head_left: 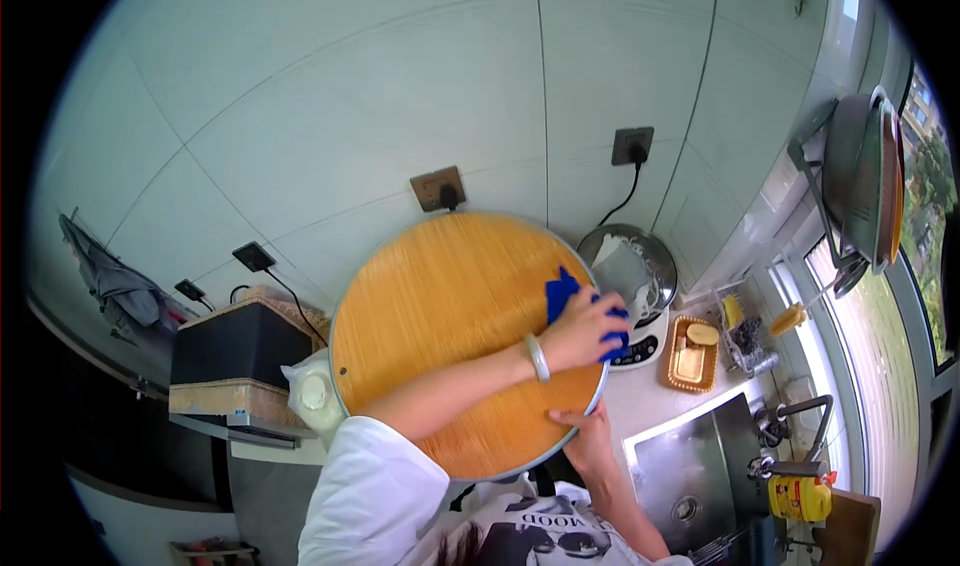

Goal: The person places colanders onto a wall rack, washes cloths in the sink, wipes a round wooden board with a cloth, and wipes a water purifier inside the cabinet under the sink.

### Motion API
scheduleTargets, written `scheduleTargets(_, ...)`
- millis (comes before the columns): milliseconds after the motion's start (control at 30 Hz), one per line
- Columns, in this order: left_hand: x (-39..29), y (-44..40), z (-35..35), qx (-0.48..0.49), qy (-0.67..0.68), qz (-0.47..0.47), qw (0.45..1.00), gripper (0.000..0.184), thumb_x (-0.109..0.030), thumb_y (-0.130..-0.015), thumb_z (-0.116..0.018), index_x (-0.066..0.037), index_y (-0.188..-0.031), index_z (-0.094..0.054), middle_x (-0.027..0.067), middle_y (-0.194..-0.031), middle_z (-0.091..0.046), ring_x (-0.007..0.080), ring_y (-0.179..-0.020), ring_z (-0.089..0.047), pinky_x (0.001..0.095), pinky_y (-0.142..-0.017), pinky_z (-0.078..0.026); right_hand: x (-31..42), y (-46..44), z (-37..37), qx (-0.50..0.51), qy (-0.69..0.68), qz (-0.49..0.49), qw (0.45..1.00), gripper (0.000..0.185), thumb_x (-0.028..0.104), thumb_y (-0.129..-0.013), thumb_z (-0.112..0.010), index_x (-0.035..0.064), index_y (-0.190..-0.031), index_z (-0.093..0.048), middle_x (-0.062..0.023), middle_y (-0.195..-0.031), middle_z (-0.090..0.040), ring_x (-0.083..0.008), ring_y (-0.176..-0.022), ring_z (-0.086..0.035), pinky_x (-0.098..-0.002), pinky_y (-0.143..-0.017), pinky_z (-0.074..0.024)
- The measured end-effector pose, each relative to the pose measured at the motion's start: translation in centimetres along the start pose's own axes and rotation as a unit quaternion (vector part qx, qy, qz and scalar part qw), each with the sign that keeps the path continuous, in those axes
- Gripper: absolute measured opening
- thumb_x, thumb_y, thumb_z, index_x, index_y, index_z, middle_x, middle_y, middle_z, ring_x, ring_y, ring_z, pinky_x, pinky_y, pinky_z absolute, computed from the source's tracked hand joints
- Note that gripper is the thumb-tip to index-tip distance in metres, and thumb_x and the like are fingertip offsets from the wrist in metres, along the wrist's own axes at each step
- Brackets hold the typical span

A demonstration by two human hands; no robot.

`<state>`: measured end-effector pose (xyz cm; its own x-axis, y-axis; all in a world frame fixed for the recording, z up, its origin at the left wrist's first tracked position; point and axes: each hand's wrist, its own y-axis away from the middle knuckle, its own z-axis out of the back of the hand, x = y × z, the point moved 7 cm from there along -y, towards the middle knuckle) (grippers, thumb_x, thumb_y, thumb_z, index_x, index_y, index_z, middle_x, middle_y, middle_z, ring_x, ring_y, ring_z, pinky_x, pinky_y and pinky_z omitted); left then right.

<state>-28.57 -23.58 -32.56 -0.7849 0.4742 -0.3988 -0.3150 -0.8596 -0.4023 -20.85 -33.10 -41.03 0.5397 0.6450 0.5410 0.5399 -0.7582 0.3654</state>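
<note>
A large round wooden board (440,306) with a pale rim is tilted up in front of me. My left arm crosses over it, a light bracelet on the wrist. On the board's right edge, my left hand (588,328) holds a blue cloth (563,298) against the surface, and the cloth shows on both sides of the fingers. My right hand (592,438) grips the lower right rim, its thumb on the face and its other fingers partly hidden behind.
Behind the board's right side is a round pan (660,266) on a white cooker. A golden tray (688,378), a sink (680,466) and a yellow bottle (800,499) are at the right. A dark box (240,344) and white bag (312,396) are left.
</note>
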Motion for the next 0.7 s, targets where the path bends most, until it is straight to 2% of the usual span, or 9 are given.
scheduleTargets(33, -1.4, 0.9, -0.5, 0.025, 0.02, -0.016, 0.999, 0.026, -0.02, -0.079, -0.069, -0.016, -0.105, -0.069, 0.008, -0.114, -0.054, 0.0321, -0.1, -0.046, 0.0401, -0.093, -0.039, 0.1, 0.1, 0.1, 0.004, -0.013, -0.007, 1.0, 0.055, -0.02, -0.069, -0.057, 0.0053, -0.118, -0.049, -0.0117, -0.111, -0.061, -0.0252, -0.101, -0.061, -0.0404, -0.089, -0.0502)
scheduleTargets(67, -2.5, 1.7, -0.5, 0.048, 0.039, -0.033, 0.998, 0.026, -0.019, -0.079, -0.069, -0.015, -0.104, -0.069, 0.0079, -0.114, -0.055, 0.0314, -0.101, -0.046, 0.0398, -0.093, -0.039, 0.0, 0.0, 0.3, 0.038, -0.003, 0.01, 0.999, 0.045, -0.005, -0.077, -0.057, 0.0072, -0.119, -0.05, -0.0113, -0.118, -0.058, -0.0268, -0.111, -0.056, -0.043, -0.097, -0.0448)
scheduleTargets(133, -3.4, 3.1, 0.9, 0.052, 0.054, -0.021, 0.997, 0.028, -0.018, -0.079, -0.07, -0.015, -0.106, -0.068, 0.0078, -0.115, -0.055, 0.0305, -0.101, -0.046, 0.0391, -0.093, -0.039, 0.6, 0.0, 0.0, 0.145, -0.213, -0.033, 0.966, 0.04, 0.017, -0.085, -0.052, 0.0096, -0.124, -0.049, -0.01, -0.126, -0.053, -0.0274, -0.122, -0.048, -0.0446, -0.105, -0.0362)
scheduleTargets(200, -4.4, 5.0, 2.3, 0.056, 0.07, -0.007, 0.996, 0.03, -0.018, -0.079, -0.07, -0.014, -0.108, -0.067, 0.0077, -0.115, -0.055, 0.0296, -0.102, -0.046, 0.0384, -0.093, -0.039, 1.2, 0.0, -1.2, 0.111, -0.27, -0.046, 0.955, 0.045, 0.034, -0.089, -0.042, 0.0115, -0.129, -0.048, -0.0089, -0.133, -0.049, -0.0272, -0.127, -0.043, -0.0439, -0.109, -0.0302)
scheduleTargets(267, -5.2, 7.4, 3.3, 0.065, 0.074, 0.024, 0.995, 0.036, -0.017, -0.078, -0.071, -0.012, -0.113, -0.065, 0.0078, -0.115, -0.054, 0.0284, -0.102, -0.047, 0.0374, -0.093, -0.039, 0.8, 0.0, -1.6, 0.105, -0.286, -0.071, 0.95, 0.065, 0.056, -0.093, -0.039, 0.0031, -0.13, -0.045, -0.0129, -0.133, -0.049, -0.028, -0.126, -0.045, -0.0441, -0.108, -0.0319)
scheduleTargets(333, -6.1, 10.0, 4.7, 0.078, 0.096, 0.049, 0.991, 0.041, -0.018, -0.077, -0.072, -0.012, -0.117, -0.062, 0.008, -0.113, -0.054, 0.0284, -0.1, -0.046, 0.0369, -0.093, -0.039, 0.2, -0.2, -1.4, 0.143, -0.278, -0.08, 0.947, 0.075, 0.063, -0.091, -0.037, -0.0004, -0.13, -0.046, -0.0168, -0.131, -0.051, -0.0308, -0.123, -0.048, -0.0453, -0.106, -0.0351)
scheduleTargets(467, -8.3, 15.9, 7.0, 0.124, 0.129, 0.07, 0.981, 0.043, -0.014, -0.076, -0.074, -0.015, -0.118, -0.063, 0.0072, -0.115, -0.054, 0.0282, -0.102, -0.046, 0.0359, -0.093, -0.042, -0.7, -1.0, -1.2, 0.041, -0.104, -0.099, 0.989, 0.047, 0.035, -0.096, -0.05, 0.0023, -0.13, -0.047, -0.0147, -0.132, -0.053, -0.0308, -0.121, -0.051, -0.0476, -0.103, -0.0393)
scheduleTargets(567, -7.8, 21.1, 9.1, 0.167, 0.142, 0.091, 0.971, 0.043, -0.009, -0.073, -0.073, -0.017, -0.114, -0.065, 0.0046, -0.116, -0.055, 0.0273, -0.104, -0.047, 0.0349, -0.094, -0.041, -0.2, -0.5, -2.2, 0.046, -0.131, -0.109, 0.984, 0.038, 0.024, -0.096, -0.052, 0.0055, -0.129, -0.049, -0.0115, -0.13, -0.054, -0.0289, -0.12, -0.051, -0.0476, -0.103, -0.0393)
scheduleTargets(700, -3.7, 27.1, 15.0, 0.153, 0.076, 0.198, 0.965, 0.04, -0.004, -0.069, -0.073, -0.016, -0.107, -0.067, 0.0043, -0.11, -0.056, 0.0269, -0.104, -0.049, 0.0375, -0.096, -0.04, -0.3, -0.8, -1.8, 0.074, -0.122, -0.101, 0.985, 0.036, 0.023, -0.095, -0.053, 0.0069, -0.127, -0.05, -0.0099, -0.129, -0.055, -0.0279, -0.119, -0.051, -0.0466, -0.103, -0.0387)
